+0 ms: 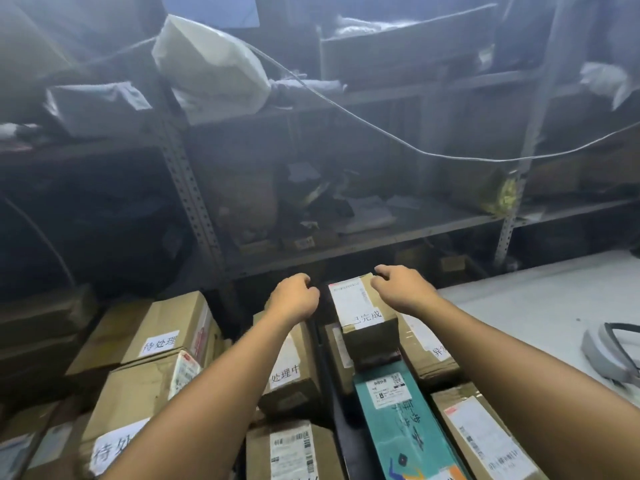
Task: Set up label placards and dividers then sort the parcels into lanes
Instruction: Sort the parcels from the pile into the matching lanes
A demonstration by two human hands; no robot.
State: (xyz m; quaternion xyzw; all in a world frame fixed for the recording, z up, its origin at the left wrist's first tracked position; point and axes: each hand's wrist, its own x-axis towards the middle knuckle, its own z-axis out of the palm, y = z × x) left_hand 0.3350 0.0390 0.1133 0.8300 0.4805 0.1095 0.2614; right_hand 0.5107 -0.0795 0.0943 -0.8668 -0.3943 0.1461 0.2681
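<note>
Head view. A small brown cardboard box [367, 318] is sitting at the centre, on top of other parcels, its white slip reading 已完成. To the left, a tan carton [173, 327] is showing a placard 待处理. The brown box under the left forearm [289, 379] is showing 处理中. At the right, a flat carton's [429, 355] label is cut off after 异. A long teal printed carton [405, 424] is lying just in front of the centre box.

Both arms are reaching forward. The left hand [294, 294] is hovering beside the centre box, fingers curled, holding nothing. The right hand [403, 287] is curling its fingers over the box's far right corner; cannot tell whether it is gripping.
</note>
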